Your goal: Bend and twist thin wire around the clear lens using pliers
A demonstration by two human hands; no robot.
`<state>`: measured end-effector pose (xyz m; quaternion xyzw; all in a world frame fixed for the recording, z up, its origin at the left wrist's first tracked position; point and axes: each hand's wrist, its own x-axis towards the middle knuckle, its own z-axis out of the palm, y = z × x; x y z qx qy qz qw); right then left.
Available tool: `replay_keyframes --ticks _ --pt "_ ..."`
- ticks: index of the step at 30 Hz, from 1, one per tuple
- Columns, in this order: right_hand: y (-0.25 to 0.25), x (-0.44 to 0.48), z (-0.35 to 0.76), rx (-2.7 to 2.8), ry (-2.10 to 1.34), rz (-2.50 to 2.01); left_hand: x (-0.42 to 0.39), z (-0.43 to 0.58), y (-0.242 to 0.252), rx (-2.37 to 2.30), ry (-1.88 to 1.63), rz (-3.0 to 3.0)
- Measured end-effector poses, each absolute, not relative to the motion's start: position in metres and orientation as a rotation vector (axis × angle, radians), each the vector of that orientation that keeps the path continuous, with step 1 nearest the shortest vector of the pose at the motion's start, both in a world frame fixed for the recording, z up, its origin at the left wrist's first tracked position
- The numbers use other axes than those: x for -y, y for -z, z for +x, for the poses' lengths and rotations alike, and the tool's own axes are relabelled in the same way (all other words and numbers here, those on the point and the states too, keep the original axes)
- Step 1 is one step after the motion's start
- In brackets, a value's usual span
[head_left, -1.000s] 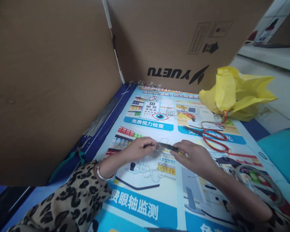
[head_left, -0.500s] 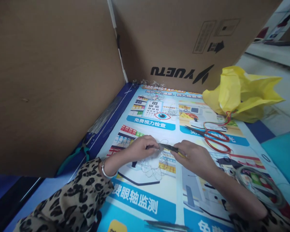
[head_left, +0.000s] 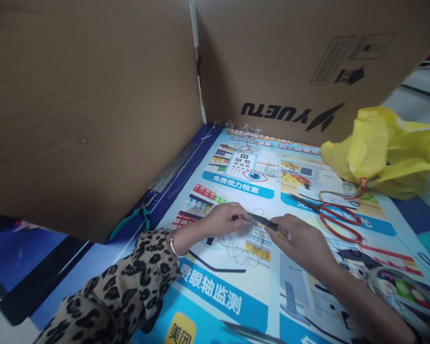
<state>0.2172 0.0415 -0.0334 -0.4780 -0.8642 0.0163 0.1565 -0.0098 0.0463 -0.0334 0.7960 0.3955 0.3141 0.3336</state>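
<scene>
My left hand (head_left: 231, 219) is closed in a pinch on thin wire, just beside the tip of a pair of pliers. My right hand (head_left: 295, 234) is wrapped round these pliers (head_left: 263, 221), which have dark jaws and yellowish handles. Their jaws point left and meet the wire at my left fingertips. Below and around the fingers spread loose loops of thin wire (head_left: 241, 251), bent into a petal-like shape. Whether the jaws are closed on the wire is too small to tell.
Red-handled scissors (head_left: 340, 220) lie to the right, near a yellow bag (head_left: 376, 148). Teal-handled pliers (head_left: 129, 222) and straight wires (head_left: 174, 169) lie left. A wire coil (head_left: 397, 298) is at lower right, a metal tool (head_left: 251, 330) in front. Cardboard walls (head_left: 129, 95) stand behind and left.
The camera has turned a little left, so the whole scene sits farther right. Both hands keep nearly the same pose at the wire, with the pliers still in my right hand.
</scene>
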Motion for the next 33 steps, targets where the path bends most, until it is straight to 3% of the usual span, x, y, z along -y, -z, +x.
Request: replay_keyframes --ticks 33 --pt "0.0387 -0.0402 0.218 2.4 -0.018 -1.324 -0.0377 -0.0018 0.0365 -1.16 -0.886 1.939"
